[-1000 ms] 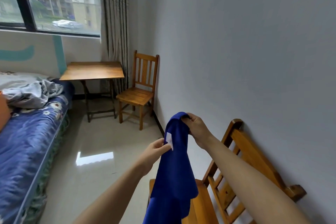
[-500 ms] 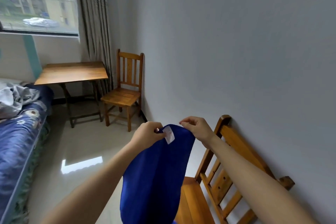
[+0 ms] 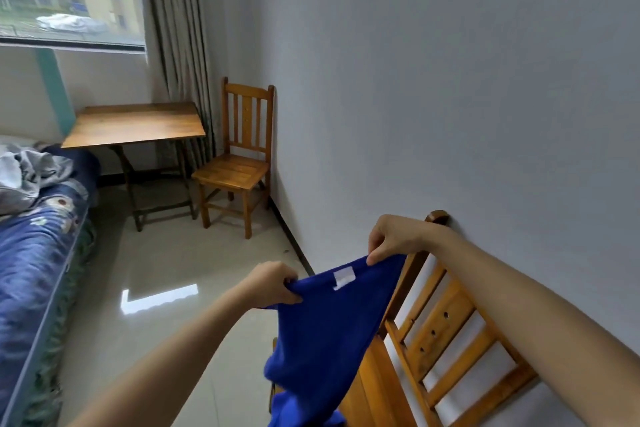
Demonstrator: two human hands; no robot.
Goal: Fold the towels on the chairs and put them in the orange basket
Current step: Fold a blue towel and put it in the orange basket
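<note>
Left hand [image 3: 273, 282] and right hand [image 3: 394, 239] each pinch a top corner of the blue towel [image 3: 329, 333], holding its edge spread. Squaring up for the first fold, I'd say.

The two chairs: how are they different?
The far chair stands beside the table, its seat bare; the near chair is partly hidden by the blue towel that the left hand and right hand pinch. The far chair shows whole; the near chair is cut off. Both are slatted wood against the wall.

Matt blue cloth towel [image 3: 325, 329], varnished wooden chair [image 3: 440, 333], glossy tiled floor [image 3: 166, 274].
</note>
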